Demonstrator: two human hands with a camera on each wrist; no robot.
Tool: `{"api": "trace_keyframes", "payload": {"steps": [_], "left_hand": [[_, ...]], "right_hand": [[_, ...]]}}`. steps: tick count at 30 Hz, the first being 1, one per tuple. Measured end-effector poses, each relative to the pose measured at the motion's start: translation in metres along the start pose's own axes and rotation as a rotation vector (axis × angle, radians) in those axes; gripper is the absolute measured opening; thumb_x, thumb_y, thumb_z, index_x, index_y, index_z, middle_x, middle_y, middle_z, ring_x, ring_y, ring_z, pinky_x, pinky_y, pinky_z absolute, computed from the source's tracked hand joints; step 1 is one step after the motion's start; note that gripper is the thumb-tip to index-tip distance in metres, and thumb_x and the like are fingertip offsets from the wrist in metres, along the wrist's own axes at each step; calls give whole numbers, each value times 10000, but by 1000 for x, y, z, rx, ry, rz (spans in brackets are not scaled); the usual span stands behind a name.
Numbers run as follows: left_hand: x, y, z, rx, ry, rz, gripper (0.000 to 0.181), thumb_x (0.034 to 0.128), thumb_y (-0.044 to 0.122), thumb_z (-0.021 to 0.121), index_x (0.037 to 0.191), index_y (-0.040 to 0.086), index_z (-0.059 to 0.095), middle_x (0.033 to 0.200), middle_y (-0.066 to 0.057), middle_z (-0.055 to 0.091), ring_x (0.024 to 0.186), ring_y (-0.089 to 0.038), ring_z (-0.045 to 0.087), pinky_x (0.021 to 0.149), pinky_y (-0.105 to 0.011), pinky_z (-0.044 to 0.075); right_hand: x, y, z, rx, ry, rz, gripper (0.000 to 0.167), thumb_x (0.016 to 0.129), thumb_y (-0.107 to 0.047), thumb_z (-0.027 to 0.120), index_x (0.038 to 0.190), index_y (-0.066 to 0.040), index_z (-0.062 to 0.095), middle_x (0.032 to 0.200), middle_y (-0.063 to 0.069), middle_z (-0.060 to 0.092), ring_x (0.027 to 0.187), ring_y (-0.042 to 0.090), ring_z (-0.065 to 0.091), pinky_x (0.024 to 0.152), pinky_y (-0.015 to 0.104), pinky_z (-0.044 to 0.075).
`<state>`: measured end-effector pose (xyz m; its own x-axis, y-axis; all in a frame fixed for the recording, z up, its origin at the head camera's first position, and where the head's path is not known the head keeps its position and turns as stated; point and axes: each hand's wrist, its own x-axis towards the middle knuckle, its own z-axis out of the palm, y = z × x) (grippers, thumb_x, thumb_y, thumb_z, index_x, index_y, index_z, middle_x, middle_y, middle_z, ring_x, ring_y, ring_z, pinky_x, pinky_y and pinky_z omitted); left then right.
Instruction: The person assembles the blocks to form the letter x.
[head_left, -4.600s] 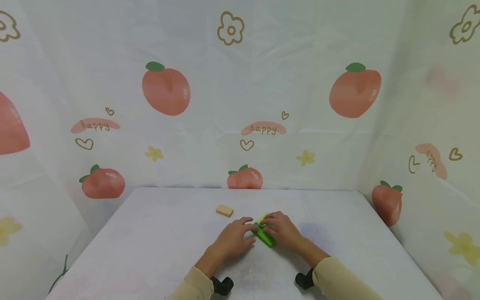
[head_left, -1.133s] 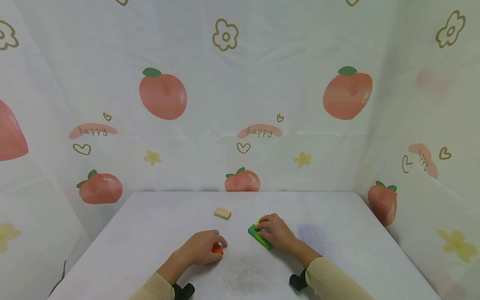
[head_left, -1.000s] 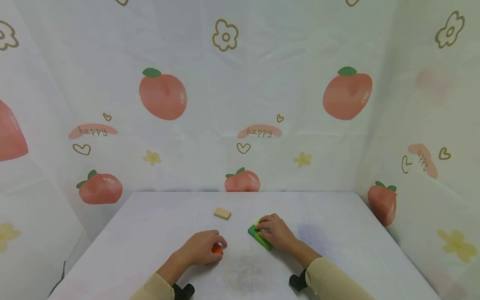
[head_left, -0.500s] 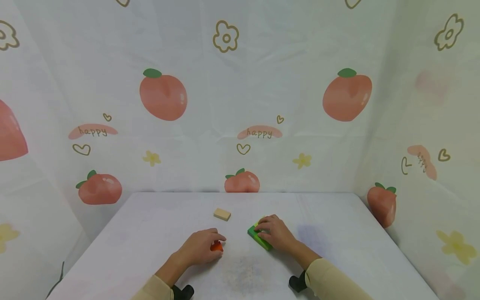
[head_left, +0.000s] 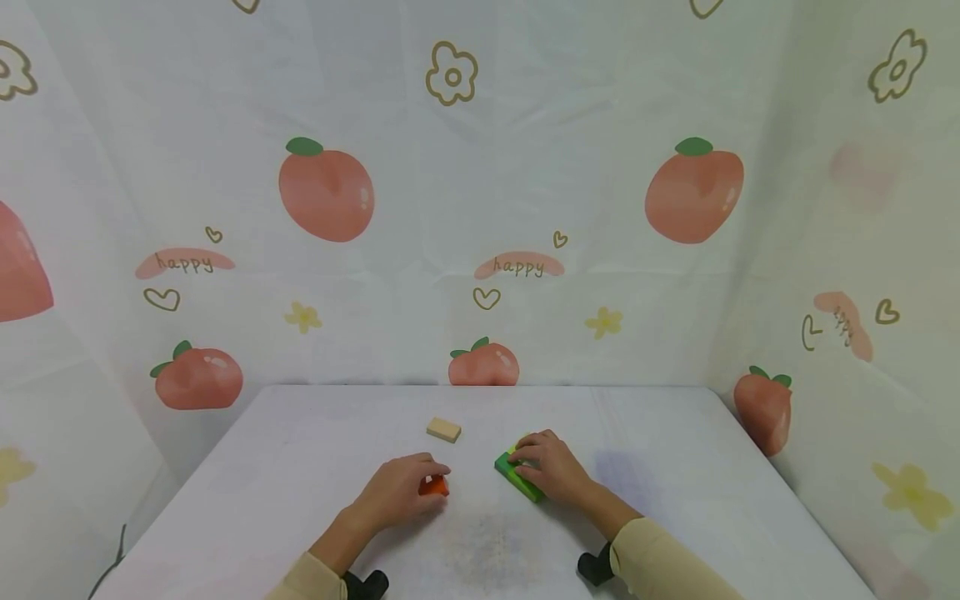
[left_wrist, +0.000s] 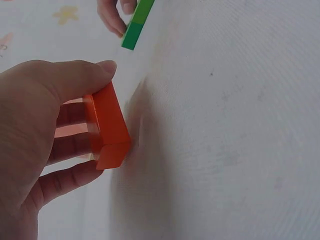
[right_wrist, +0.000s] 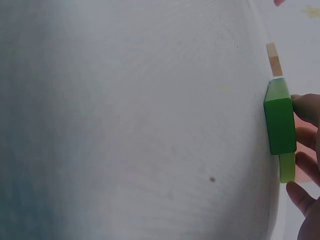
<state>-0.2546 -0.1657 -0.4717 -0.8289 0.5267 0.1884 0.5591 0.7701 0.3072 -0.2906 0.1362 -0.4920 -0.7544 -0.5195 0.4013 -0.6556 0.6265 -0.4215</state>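
In the head view my left hand (head_left: 393, 492) pinches an orange block (head_left: 435, 486) between thumb and fingers, left of the table's middle. The left wrist view shows the orange block (left_wrist: 112, 120) tilted, its shadow on the tabletop beside it; whether it touches the table I cannot tell. My right hand (head_left: 557, 468) holds a green block (head_left: 521, 482) and a yellow-green piece (head_left: 516, 447) behind it, fingers bent over them. From the right wrist, the green block (right_wrist: 281, 125) and yellow-green piece (right_wrist: 287, 167) sit against each other, fingertips at their side.
A plain wooden block (head_left: 444, 430) lies farther back on the white table (head_left: 315, 433), between and beyond both hands. Behind the table hangs a white cloth (head_left: 420, 192) printed with fruit and flowers.
Since the earliest frame, my left hand has left the green pieces, moved left and taken hold of the orange block. Lately it has shifted slightly forward with it. My right hand stays at the green pieces.
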Motion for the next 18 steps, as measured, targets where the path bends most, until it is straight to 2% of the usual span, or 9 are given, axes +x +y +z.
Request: {"api": "trace_keyframes", "payload": {"steps": [6, 10, 18], "left_hand": [[0, -2, -2, -61, 13, -21, 387, 831, 288, 774, 1176, 128, 705, 877, 145, 589, 759, -49, 500, 695, -280, 469], [1, -2, -3, -96, 34, -31, 377, 825, 274, 784, 1162, 121, 712, 894, 138, 624, 779, -52, 516, 714, -300, 469], [1, 0, -2, -135, 171, -8, 326, 814, 213, 797, 1119, 124, 724, 958, 110, 663, 828, -62, 551, 748, -288, 493]], "right_hand": [[0, 0, 0, 4, 11, -20, 149, 872, -124, 723, 1015, -143, 762, 1064, 23, 648, 1015, 245, 537, 846, 454, 474], [0, -1, 0, 7, 3, -7, 149, 873, -130, 725, 1018, -144, 760, 1067, 19, 646, 1026, 245, 535, 852, 456, 472], [0, -1, -1, 9, -18, 25, 156, 878, -144, 723, 1029, -150, 759, 1084, 9, 643, 1044, 233, 527, 868, 448, 469]]}}
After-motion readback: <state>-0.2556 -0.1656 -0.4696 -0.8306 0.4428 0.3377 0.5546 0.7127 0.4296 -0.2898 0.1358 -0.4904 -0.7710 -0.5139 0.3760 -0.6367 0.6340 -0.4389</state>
